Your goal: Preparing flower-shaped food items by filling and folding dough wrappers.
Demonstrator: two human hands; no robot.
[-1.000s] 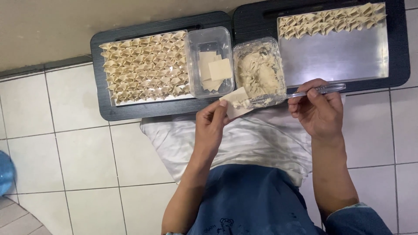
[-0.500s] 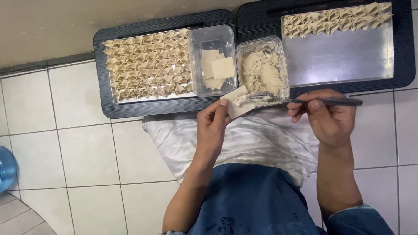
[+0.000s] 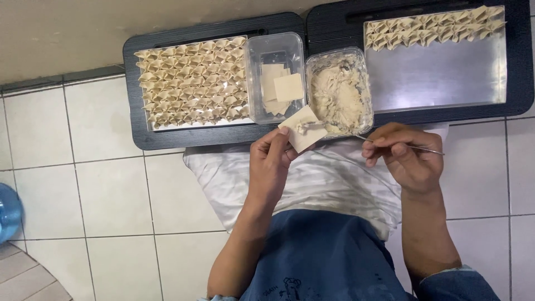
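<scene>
My left hand (image 3: pixel 271 164) holds a square dough wrapper (image 3: pixel 301 129) with a small dab of filling on it. My right hand (image 3: pixel 405 154) grips a thin metal utensil (image 3: pixel 415 147), its tip lying near the wrapper at the rim of the clear tub of pale filling (image 3: pixel 340 92). Beside that tub stands a clear container of flat square wrappers (image 3: pixel 276 78). Left of it, a tray (image 3: pixel 139 83) is packed with several folded dumplings (image 3: pixel 192 81). On the right, a metal tray (image 3: pixel 440 78) carries folded dumplings (image 3: pixel 434 27) along its far edge.
Both trays rest on black boards (image 3: pixel 329 25) on a white tiled floor (image 3: pixel 83 184). A white cloth (image 3: pixel 329 178) covers my lap over blue trousers. A blue bottle (image 3: pixel 8 212) sits at the far left edge. A beige wall base runs along the top left.
My right hand has drawn the utensil back from the filling tub toward the wrapper, leaving a dab of filling on it. My left hand has kept the wrapper in place.
</scene>
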